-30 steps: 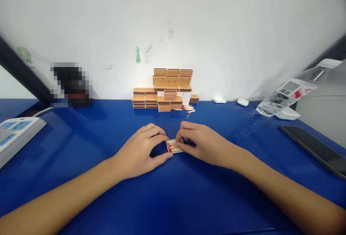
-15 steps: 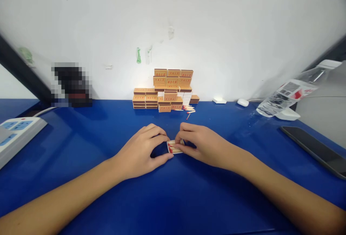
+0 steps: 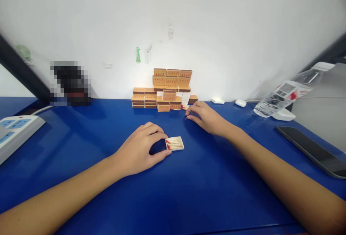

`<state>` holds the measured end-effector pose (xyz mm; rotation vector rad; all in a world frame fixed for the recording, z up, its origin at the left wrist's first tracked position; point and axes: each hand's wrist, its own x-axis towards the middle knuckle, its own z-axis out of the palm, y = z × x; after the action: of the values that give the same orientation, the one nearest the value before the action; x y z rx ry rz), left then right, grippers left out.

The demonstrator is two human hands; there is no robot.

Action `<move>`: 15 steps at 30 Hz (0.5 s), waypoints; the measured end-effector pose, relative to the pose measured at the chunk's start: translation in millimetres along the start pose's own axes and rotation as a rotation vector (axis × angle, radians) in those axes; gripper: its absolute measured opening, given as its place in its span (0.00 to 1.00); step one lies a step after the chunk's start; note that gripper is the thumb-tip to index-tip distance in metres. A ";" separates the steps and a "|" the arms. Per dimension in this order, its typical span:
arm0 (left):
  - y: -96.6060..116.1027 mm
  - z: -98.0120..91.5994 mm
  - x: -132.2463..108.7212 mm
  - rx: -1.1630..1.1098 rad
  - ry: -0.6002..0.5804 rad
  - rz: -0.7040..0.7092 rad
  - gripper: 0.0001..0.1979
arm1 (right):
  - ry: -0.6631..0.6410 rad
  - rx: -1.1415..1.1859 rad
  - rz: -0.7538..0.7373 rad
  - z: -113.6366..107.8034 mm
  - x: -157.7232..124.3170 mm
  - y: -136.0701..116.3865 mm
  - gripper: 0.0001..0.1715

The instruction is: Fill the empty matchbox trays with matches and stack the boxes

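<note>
A white matchbox tray (image 3: 180, 147) lies on the blue table, part filled with red-tipped matches (image 3: 175, 145) that leave its upper right bare. My left hand (image 3: 143, 150) steadies the tray at its left end, index finger at the far corner and thumb at the near one. Farther off and to the right, my right hand (image 3: 207, 118) hovers low over the table, thumb and index fingertips slightly apart around a single match (image 3: 186, 118). Just behind those fingers is a small heap of loose matches (image 3: 185, 107), partly covered by the hand.
Stacked matchboxes (image 3: 172, 81) stand against the wall. To the right are a white earphone case (image 3: 240, 103), a tilted plastic bottle (image 3: 286, 92) and a black phone (image 3: 310, 151). A power strip (image 3: 20, 134) sits at the left.
My right hand has left the tray and moved away, toward the loose matches by the stack. The tray's contents now show fully. My left hand stays at the tray.
</note>
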<state>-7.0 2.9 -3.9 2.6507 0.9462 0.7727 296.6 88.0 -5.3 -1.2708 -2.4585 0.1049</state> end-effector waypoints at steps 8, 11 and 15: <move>0.1 -1.1 -0.1 0.011 0.010 -0.018 0.13 | 0.008 -0.106 0.020 5.5 18.8 -18.7 0.10; 0.7 -1.8 0.5 0.011 0.019 -0.013 0.13 | 0.014 -0.165 0.058 9.9 28.3 -28.8 0.09; 0.2 -1.9 0.0 0.020 0.023 -0.016 0.13 | -0.027 -0.218 0.110 13.3 35.3 -32.6 0.09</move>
<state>-7.9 2.8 -2.2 2.6531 0.9849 0.7956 248.2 98.4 0.1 -1.5038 -2.4756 -0.1219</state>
